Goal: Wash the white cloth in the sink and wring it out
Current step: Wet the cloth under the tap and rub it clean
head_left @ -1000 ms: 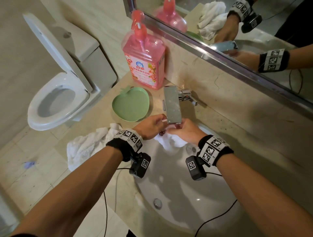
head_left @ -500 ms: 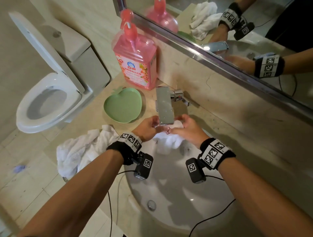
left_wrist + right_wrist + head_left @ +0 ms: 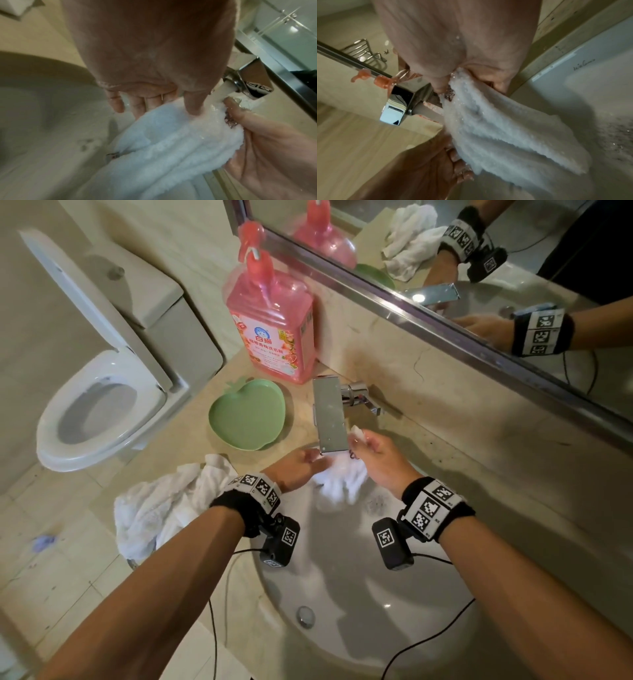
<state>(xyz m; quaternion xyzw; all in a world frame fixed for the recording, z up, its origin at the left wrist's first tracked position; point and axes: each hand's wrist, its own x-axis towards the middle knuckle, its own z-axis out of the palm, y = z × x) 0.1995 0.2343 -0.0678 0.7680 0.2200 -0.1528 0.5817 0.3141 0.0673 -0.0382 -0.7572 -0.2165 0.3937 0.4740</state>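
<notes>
The wet white cloth (image 3: 337,486) hangs bunched under the chrome tap (image 3: 329,419), over the back of the white sink (image 3: 342,583). Water runs from the spout (image 3: 221,93) onto its top edge. My left hand (image 3: 313,462) holds the cloth (image 3: 171,142) from the left, thumb (image 3: 193,106) on top and fingers beneath. My right hand (image 3: 361,446) pinches the cloth's upper edge (image 3: 471,83) beside the spout (image 3: 402,102). The cloth's lower folds (image 3: 513,135) dangle into the basin.
A second white towel (image 3: 164,508) lies crumpled on the counter to the left. A green apple-shaped dish (image 3: 246,414) and a pink pump bottle (image 3: 274,326) stand behind it. The toilet (image 3: 99,405) sits far left. A mirror (image 3: 479,268) runs along the wall. The drain (image 3: 305,616) is near me.
Both hands have kept hold of the cloth under the tap. The right hand has shifted a little farther back beside the spout, and the cloth now hangs lower and more spread out.
</notes>
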